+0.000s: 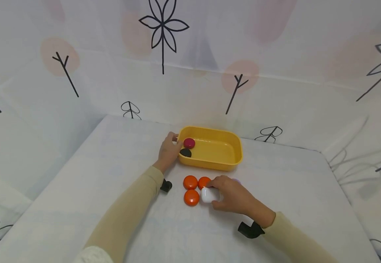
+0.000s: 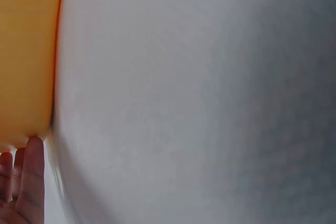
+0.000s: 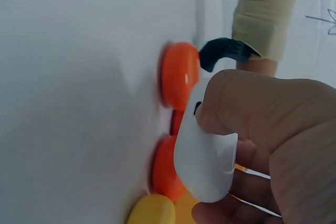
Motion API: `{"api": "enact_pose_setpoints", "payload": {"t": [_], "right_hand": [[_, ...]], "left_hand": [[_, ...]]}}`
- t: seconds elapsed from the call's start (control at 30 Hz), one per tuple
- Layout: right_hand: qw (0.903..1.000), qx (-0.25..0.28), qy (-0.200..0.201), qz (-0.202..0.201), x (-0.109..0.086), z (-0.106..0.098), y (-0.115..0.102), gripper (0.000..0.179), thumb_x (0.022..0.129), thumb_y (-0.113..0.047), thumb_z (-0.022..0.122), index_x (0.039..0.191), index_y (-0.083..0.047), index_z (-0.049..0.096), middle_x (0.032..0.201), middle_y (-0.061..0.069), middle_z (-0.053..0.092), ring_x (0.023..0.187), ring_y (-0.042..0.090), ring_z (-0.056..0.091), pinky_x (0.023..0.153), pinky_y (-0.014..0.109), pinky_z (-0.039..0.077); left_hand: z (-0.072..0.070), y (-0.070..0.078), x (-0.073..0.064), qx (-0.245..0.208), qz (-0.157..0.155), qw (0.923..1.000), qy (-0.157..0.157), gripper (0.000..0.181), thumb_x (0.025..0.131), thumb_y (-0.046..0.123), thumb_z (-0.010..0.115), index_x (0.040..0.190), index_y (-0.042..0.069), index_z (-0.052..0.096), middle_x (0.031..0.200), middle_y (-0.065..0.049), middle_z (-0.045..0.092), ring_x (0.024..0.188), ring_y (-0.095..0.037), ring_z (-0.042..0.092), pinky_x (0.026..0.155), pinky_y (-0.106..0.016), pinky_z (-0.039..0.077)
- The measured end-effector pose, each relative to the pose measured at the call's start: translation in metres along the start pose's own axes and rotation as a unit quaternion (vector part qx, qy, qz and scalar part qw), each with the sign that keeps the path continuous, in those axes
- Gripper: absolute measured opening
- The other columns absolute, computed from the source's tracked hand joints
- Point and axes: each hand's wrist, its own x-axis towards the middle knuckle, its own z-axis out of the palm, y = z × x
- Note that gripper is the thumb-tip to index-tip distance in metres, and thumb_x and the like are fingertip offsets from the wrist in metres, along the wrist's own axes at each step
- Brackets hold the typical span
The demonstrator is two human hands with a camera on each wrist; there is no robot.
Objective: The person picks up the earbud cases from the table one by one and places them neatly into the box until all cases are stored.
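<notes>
My right hand (image 1: 231, 195) pinches a small white rounded object (image 3: 205, 150) with a dark mark on it, thumb on one face and fingers behind. Several glossy round pieces lie close by: an orange disc (image 1: 190, 182), a second orange disc (image 1: 191, 197) nearer me, and a third orange disc (image 1: 204, 182) partly covered by the hand. A yellow rounded piece (image 3: 152, 212) shows in the right wrist view. My left hand (image 1: 169, 149) holds the left end of a yellow tray (image 1: 210, 165); its fingertips touch the outer wall. Inside are a dark red piece (image 1: 189, 143) and a black piece (image 1: 185, 152).
A sliver of a lilac thing (image 1: 236, 180) peeks out behind the right hand. White cloth (image 1: 138, 233) covers the table, and a patterned cloth backdrop (image 1: 190, 95) rises behind the tray. Dark straps sit at both wrists.
</notes>
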Motion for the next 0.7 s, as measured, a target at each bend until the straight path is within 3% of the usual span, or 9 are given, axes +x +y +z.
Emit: {"api": "enact_pose_setpoints", "payload": {"t": [0.3,0.7], "right_hand": [[0.9995,-0.002,0.0,-0.03,-0.002,0.013,-0.001,0.044,0.062,-0.028,0.072,0.104,-0.02,0.058,0.095,-0.012,0.052,0.084,0.004,0.045,0.077,0.023,0.047],[0.9995,-0.005,-0.026,-0.015,-0.001,0.023,-0.003,0.046,0.064,-0.029,0.073,0.106,-0.02,0.058,0.103,-0.008,0.055,0.092,0.008,0.05,0.081,0.029,0.048]], "left_hand": [[-0.001,-0.001,0.001,-0.003,0.002,1.0,0.006,0.035,0.079,0.029,0.049,0.112,0.021,0.045,0.109,-0.001,0.054,0.094,-0.016,0.051,0.077,-0.029,0.048],[-0.001,-0.001,0.0,-0.004,0.002,1.0,0.0,0.035,0.08,0.029,0.05,0.113,0.02,0.045,0.11,-0.002,0.054,0.094,-0.016,0.051,0.078,-0.03,0.047]]}}
